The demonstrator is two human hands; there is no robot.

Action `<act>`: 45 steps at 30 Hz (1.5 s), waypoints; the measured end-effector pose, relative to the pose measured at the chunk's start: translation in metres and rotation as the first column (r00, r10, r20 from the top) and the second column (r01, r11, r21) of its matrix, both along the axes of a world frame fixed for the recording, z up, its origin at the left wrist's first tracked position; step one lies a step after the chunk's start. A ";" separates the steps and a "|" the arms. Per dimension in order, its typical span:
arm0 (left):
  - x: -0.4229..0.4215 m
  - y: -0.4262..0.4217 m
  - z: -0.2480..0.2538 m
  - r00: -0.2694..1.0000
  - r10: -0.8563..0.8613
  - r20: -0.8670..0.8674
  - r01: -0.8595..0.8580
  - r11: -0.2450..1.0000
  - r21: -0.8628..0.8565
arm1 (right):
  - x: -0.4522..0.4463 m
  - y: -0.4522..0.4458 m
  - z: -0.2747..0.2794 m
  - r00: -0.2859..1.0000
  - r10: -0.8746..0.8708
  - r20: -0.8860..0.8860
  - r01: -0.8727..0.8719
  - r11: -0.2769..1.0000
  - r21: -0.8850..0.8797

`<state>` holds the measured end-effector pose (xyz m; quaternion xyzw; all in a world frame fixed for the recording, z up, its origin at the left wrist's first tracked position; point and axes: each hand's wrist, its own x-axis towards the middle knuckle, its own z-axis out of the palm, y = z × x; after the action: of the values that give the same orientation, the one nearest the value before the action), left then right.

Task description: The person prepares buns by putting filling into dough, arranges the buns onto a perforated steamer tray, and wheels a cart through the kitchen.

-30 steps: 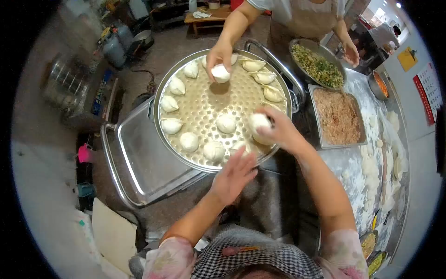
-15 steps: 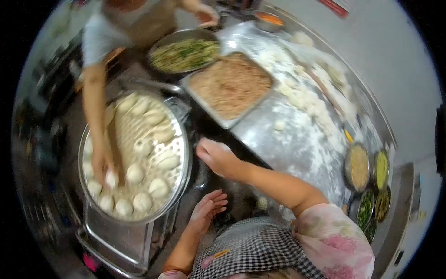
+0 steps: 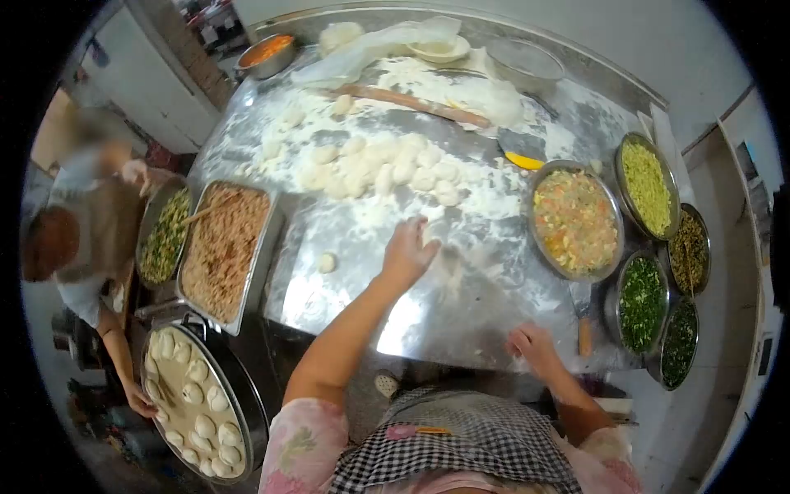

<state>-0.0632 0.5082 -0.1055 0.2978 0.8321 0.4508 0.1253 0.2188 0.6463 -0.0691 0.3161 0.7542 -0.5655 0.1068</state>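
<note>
While the right hand (image 3: 533,347) curls at the near edge of the table (image 3: 485,309), its grip unclear, the left hand (image 3: 408,253), fingers parted, hovers just short of the clustered dough pieces (image 3: 385,174); beyond them lies a rolling pin (image 3: 411,101).

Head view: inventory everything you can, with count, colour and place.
Worktable: one, silvery, centre
Dough pieces: many, cream, on worktable
Rolling pin: one, brown, behind them
Orange filling: one bowlful, orange, back left
Minced filling: one trayful, pinkish, left
Chopped filling: one bowlful, greenish, left
Round pan: one, metallic, lower left
Dumplings: many, white, in round pan
Mixed filling: one bowlful, yellowish, right
Outer fillings: four bowlfuls, mostly green, far right
Flat tool: one, dark and yellow, right
Wooden handle: one, brown, front right
Co-worker: one, white sleeve, left
Apron: one, black and white, bottom
Left hand: one, pink sleeve, mid worktable
Right hand: one, pink sleeve, worktable front
</note>
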 end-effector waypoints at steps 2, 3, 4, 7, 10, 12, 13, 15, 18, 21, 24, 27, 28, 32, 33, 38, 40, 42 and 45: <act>-0.016 0.051 -0.008 0.963 0.023 -0.267 -0.041 0.997 -0.060 | 0.007 0.020 0.004 0.999 -0.036 0.006 0.036 0.999 0.003; -0.023 0.071 -0.009 0.957 0.025 -0.290 -0.052 0.995 -0.085 | 0.012 0.031 0.001 1.000 -0.008 -0.019 0.009 1.000 0.028; -0.029 0.088 -0.011 0.949 0.029 -0.312 -0.067 0.992 -0.110 | 0.015 0.040 -0.002 0.999 0.023 -0.044 -0.020 0.998 0.053; -0.036 0.110 -0.020 0.939 0.042 -0.340 -0.079 0.992 -0.095 | 0.011 0.063 0.001 0.994 0.100 -0.052 -0.097 0.994 0.052; -0.032 0.088 -0.011 0.927 -0.017 -0.374 -0.027 0.993 -0.112 | 0.007 0.082 -0.016 0.988 0.150 -0.040 -0.152 0.988 -0.037; -0.009 0.042 -0.013 0.947 -0.004 -0.321 -0.066 0.976 -0.208 | -0.003 0.092 -0.013 0.965 0.228 -0.132 -0.225 0.974 0.037; 0.007 0.018 -0.011 0.958 0.001 -0.288 -0.083 0.959 -0.271 | -0.010 0.095 -0.012 0.947 0.268 -0.175 -0.260 0.963 0.071; 0.044 -0.027 -0.002 0.956 -0.097 -0.277 -0.024 0.915 -0.403 | -0.017 0.096 -0.020 0.945 0.260 -0.199 -0.253 0.966 0.059; 0.073 -0.068 0.001 0.897 -0.331 -0.293 0.161 0.862 -0.481 | -0.033 0.098 -0.021 0.926 0.322 -0.199 -0.314 0.947 0.067; 0.062 -0.061 0.023 0.991 -0.077 -0.105 0.043 0.954 -0.297 | -0.041 0.093 -0.021 0.916 0.350 -0.194 -0.355 0.935 0.011; 0.051 -0.053 -0.004 0.986 -0.084 -0.147 0.001 0.873 -0.487 | -0.041 0.085 -0.008 0.924 0.363 -0.120 -0.366 0.930 -0.010; 0.074 -0.020 -0.032 0.875 -0.283 -0.393 -0.063 0.739 -0.671 | -0.034 0.075 -0.008 0.932 0.351 -0.093 -0.352 0.936 0.008; 0.072 -0.014 -0.028 0.921 -0.279 -0.272 0.012 0.718 -0.696 | -0.028 0.072 -0.011 0.933 0.346 -0.095 -0.347 0.938 0.012; 0.052 -0.002 -0.036 0.967 -0.127 -0.221 -0.018 0.828 -0.560 | -0.024 0.054 -0.016 0.943 0.329 -0.058 -0.331 0.944 -0.021; 0.039 -0.013 -0.041 0.953 -0.024 -0.303 -0.121 0.884 -0.451 | -0.029 0.048 -0.012 0.945 0.326 -0.018 -0.327 0.945 -0.029; -0.010 -0.119 -0.028 0.819 0.261 -0.511 -0.504 0.752 -0.425 | -0.063 0.024 -0.012 0.928 0.367 -0.069 -0.364 0.930 0.053; -0.014 -0.147 -0.030 0.899 0.271 -0.343 -0.408 0.803 -0.434 | -0.096 0.003 0.002 0.879 0.458 -0.132 -0.432 0.883 0.183; 0.002 -0.138 -0.009 0.950 0.314 -0.007 -0.302 0.908 -0.290 | -0.124 -0.021 0.004 0.860 0.474 -0.190 -0.444 0.878 0.181; 0.046 -0.111 0.006 0.879 0.244 0.410 -0.305 0.948 0.090 | -0.162 -0.067 0.012 0.853 0.419 -0.310 -0.391 0.908 0.152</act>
<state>-0.0174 0.3976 -0.0999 0.0885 0.7868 0.5767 0.2013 0.0571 0.5792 -0.0570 0.0532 0.8337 -0.5438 0.0801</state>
